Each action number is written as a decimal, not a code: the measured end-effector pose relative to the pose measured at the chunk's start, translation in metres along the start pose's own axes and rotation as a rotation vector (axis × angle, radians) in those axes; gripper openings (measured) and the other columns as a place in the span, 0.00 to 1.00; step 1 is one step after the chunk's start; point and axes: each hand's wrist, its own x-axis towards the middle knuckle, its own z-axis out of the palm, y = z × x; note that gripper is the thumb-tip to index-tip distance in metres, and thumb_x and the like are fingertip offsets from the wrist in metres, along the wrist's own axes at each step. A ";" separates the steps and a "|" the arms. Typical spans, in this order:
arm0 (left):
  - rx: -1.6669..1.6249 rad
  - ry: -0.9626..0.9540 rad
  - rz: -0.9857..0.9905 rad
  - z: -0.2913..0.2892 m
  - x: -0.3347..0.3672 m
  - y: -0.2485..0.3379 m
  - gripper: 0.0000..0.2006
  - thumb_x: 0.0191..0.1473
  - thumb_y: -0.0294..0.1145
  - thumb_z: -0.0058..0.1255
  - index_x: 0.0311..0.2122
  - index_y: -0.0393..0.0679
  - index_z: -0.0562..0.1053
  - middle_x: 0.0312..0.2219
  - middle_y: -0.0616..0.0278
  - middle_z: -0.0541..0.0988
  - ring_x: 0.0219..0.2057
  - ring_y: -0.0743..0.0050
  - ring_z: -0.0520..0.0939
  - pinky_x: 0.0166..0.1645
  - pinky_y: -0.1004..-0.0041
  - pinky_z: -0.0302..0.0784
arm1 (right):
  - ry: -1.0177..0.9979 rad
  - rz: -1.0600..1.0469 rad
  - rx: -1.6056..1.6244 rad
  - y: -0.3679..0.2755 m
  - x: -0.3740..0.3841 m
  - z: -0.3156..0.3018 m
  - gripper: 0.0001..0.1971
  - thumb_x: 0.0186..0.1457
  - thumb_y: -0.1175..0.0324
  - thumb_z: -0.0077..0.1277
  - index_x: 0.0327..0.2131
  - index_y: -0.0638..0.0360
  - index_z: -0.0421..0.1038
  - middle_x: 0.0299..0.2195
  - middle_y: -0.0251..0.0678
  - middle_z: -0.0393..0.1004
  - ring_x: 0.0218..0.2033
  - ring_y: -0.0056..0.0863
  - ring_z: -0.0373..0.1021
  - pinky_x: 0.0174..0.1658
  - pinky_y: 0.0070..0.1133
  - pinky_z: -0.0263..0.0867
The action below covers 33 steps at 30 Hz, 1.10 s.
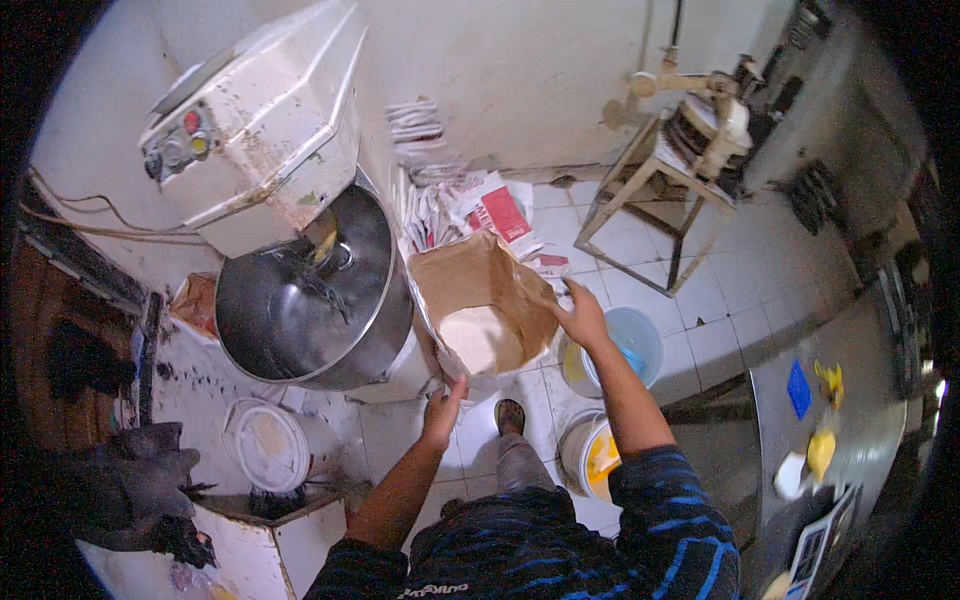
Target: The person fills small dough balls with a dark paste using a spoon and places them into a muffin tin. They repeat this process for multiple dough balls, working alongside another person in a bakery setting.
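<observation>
An opened paper sack (530, 290) with a brown inside and white flour (475, 335) at its bottom stands in front of me, against the mixer's bowl. My right hand (583, 318) grips the sack at its right side, by the upper edge. At the near left corner, my left hand (442, 410) holds the sack low down; some of its fingers are hidden. Left of the sack is the mixer's steel bowl (300, 330), below the white mixer head (260, 120) with coloured buttons.
Folded paper sacks (430, 205) are piled behind the opened one. Right of it stand a clear bucket (635, 340) and a bucket with yellow contents (590, 455). A lidded white tub (268, 445) sits lower left. A metal table (770, 420) and a machine on a stand (660, 170) occupy the right.
</observation>
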 end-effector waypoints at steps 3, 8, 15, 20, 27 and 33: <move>-0.076 0.093 -0.137 0.035 0.039 0.005 0.54 0.47 0.68 0.56 0.62 0.26 0.56 0.58 0.36 0.66 0.60 0.47 0.69 0.63 0.62 0.62 | -0.202 0.015 -0.103 -0.022 0.101 0.049 0.52 0.41 0.42 0.66 0.64 0.62 0.55 0.52 0.57 0.70 0.54 0.48 0.69 0.55 0.36 0.65; -0.235 0.128 -0.477 0.042 0.038 0.020 0.48 0.51 0.58 0.58 0.65 0.34 0.51 0.59 0.45 0.66 0.58 0.49 0.70 0.58 0.56 0.68 | -0.624 0.156 0.189 0.007 0.198 0.128 0.65 0.32 0.43 0.71 0.68 0.59 0.44 0.50 0.59 0.72 0.52 0.45 0.72 0.54 0.32 0.67; -0.767 0.024 -0.710 0.023 0.010 -0.063 0.36 0.56 0.56 0.54 0.65 0.52 0.59 0.54 0.55 0.71 0.49 0.49 0.77 0.44 0.46 0.77 | -0.718 0.223 0.796 0.025 0.227 0.163 0.33 0.60 0.42 0.48 0.55 0.63 0.68 0.48 0.34 0.75 0.50 0.28 0.68 0.57 0.25 0.60; 0.003 -0.316 -0.422 0.024 0.027 -0.147 0.31 0.57 0.48 0.52 0.62 0.47 0.62 0.51 0.51 0.74 0.46 0.48 0.79 0.44 0.51 0.79 | -0.505 0.324 0.682 0.013 0.179 0.171 0.36 0.60 0.36 0.43 0.45 0.66 0.75 0.35 0.39 0.78 0.38 0.30 0.71 0.45 0.28 0.65; 0.712 -0.376 0.195 0.031 0.035 -0.230 0.22 0.57 0.41 0.48 0.55 0.43 0.70 0.48 0.42 0.77 0.47 0.42 0.79 0.49 0.53 0.76 | -0.290 0.657 0.521 -0.009 0.022 0.165 0.40 0.58 0.34 0.44 0.43 0.75 0.72 0.35 0.43 0.77 0.35 0.31 0.71 0.44 0.28 0.67; 0.336 -0.426 0.079 -0.023 -0.029 -0.292 0.27 0.59 0.59 0.45 0.50 0.45 0.76 0.45 0.41 0.79 0.47 0.40 0.79 0.52 0.54 0.74 | -0.177 0.646 0.567 -0.083 -0.083 0.119 0.39 0.60 0.36 0.43 0.45 0.74 0.72 0.37 0.48 0.77 0.40 0.34 0.72 0.46 0.29 0.67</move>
